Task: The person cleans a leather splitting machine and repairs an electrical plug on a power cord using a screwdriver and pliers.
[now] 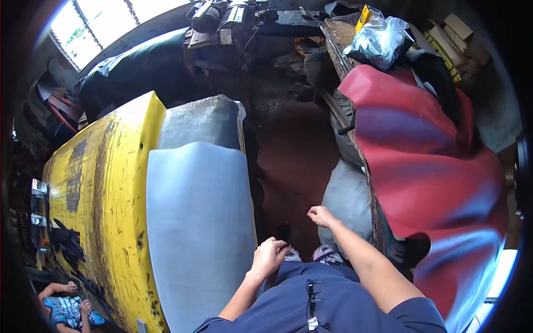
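Observation:
My left hand is in front of my waist, beside the lower right edge of a smooth grey sheet. Its fingers are curled in, and nothing shows in them. My right hand is held out in front of me, over a grey covered bundle. It is closed in a loose fist with no object showing. The grey sheet lies over a bench beside a worn yellow panel. To my right, a large red sheet drapes in waves over a wooden-edged table.
A dark reddish floor strip runs between the benches. Clear plastic wrapping lies on the right table's far end. A machine stands on a wooden stand at the back. Another person is at the lower left.

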`<move>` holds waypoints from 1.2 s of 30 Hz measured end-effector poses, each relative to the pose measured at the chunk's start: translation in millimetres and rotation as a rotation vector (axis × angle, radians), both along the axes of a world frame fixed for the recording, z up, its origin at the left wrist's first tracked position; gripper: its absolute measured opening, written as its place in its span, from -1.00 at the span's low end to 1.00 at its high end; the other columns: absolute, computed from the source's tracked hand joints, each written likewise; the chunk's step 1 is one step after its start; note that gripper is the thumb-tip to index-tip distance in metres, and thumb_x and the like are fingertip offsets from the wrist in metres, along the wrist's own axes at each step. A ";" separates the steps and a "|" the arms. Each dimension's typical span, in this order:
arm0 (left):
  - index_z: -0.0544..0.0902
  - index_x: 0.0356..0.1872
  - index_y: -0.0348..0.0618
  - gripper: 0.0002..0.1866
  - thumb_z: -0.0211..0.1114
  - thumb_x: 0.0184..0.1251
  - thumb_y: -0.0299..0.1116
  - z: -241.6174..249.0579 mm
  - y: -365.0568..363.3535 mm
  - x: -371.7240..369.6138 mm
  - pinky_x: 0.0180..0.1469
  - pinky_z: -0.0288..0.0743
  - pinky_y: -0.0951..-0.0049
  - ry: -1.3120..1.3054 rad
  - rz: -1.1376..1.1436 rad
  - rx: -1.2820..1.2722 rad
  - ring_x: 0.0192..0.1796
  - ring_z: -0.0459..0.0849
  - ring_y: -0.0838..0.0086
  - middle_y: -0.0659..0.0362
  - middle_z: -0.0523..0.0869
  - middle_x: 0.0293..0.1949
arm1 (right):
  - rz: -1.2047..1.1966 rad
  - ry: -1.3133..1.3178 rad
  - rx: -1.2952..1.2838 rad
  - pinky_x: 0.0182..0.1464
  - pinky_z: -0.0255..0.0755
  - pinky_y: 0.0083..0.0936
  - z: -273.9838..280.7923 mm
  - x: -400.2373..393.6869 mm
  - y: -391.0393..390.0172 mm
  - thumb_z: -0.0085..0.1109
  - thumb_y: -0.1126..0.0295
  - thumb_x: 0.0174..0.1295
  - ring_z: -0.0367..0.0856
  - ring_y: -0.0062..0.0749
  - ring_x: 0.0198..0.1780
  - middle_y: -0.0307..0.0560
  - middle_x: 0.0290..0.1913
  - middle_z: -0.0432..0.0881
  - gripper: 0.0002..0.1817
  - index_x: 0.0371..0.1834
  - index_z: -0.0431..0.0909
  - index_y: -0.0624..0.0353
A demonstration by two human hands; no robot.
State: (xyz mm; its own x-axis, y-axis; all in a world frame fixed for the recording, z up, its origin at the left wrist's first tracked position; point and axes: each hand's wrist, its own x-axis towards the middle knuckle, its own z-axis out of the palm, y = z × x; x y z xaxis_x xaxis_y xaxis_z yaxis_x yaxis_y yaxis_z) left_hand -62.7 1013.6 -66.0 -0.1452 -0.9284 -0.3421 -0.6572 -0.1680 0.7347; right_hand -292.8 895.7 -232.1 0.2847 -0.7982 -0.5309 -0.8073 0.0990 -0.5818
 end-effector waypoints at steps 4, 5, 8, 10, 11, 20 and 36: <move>0.69 -0.35 -0.19 -0.72 0.27 0.15 -0.16 8.8 -65.9 17.0 -0.29 0.43 0.23 -0.006 0.019 -0.003 -0.38 0.57 0.19 0.07 0.50 -0.52 | 0.034 0.107 0.129 -0.03 0.47 -0.34 -28.9 -2.3 -43.9 0.10 0.28 0.08 0.63 -0.19 -0.10 0.06 -0.20 0.66 -0.73 -0.22 0.64 0.15; 0.69 -0.35 -0.20 -0.72 0.27 0.15 -0.15 7.7 -80.4 19.7 -0.29 0.44 0.23 -0.007 0.015 -0.018 -0.38 0.57 0.19 0.07 0.50 -0.52 | 0.075 0.154 0.204 -0.03 0.47 -0.34 -35.7 -2.6 -54.9 0.11 0.28 0.07 0.63 -0.19 -0.09 0.05 -0.19 0.66 -0.73 -0.21 0.65 0.14; 0.67 -0.36 -0.25 -0.70 0.31 0.10 -0.17 -12.3 -121.0 29.8 -0.28 0.45 0.25 0.021 0.008 0.007 -0.36 0.60 0.18 0.03 0.59 -0.48 | 0.259 0.209 0.262 0.01 0.45 -0.31 -34.7 9.6 -91.3 0.14 0.23 0.08 0.61 -0.19 -0.05 0.04 -0.16 0.66 -0.68 -0.15 0.64 0.14; 0.65 -0.38 -0.29 -0.70 0.33 0.09 -0.20 -20.1 -149.1 39.1 -0.33 0.44 0.30 0.076 0.040 0.001 -0.41 0.59 0.25 0.02 0.60 -0.50 | 0.330 0.177 0.215 -0.01 0.47 -0.30 -27.7 19.6 -122.0 0.10 0.24 0.10 0.62 -0.17 -0.07 0.04 -0.17 0.66 -0.68 -0.14 0.63 0.13; 0.64 -0.40 -0.32 -0.70 0.34 0.09 -0.22 -22.6 -164.0 44.3 -0.37 0.43 0.35 0.116 0.069 -0.005 -0.47 0.58 0.32 0.02 0.59 -0.54 | 0.330 0.182 0.238 -0.01 0.47 -0.30 -23.6 23.3 -140.2 0.09 0.24 0.10 0.62 -0.17 -0.07 0.04 -0.17 0.66 -0.68 -0.14 0.63 0.13; 0.65 -0.17 -0.26 -0.67 0.38 0.09 -0.26 -4.0 -336.8 74.7 -0.36 0.48 0.48 0.150 0.312 -0.178 -0.47 0.59 0.48 0.10 0.59 -0.41 | 0.358 0.324 0.284 -0.02 0.49 -0.40 -37.2 22.0 -355.9 0.18 0.31 -0.03 0.65 -0.25 -0.12 0.03 -0.22 0.68 -0.74 -0.24 0.68 0.10; 0.65 -0.14 -0.21 -0.47 0.18 0.19 0.10 -31.6 -515.4 123.0 -0.03 0.48 0.25 0.060 -0.074 0.304 -0.12 0.64 0.10 -0.13 0.66 -0.24 | -0.108 -0.538 -0.644 -0.34 0.40 -0.60 169.2 133.4 -666.9 0.14 0.51 0.09 0.53 -0.52 -0.43 -0.10 -0.43 0.59 -0.86 -0.29 0.61 0.27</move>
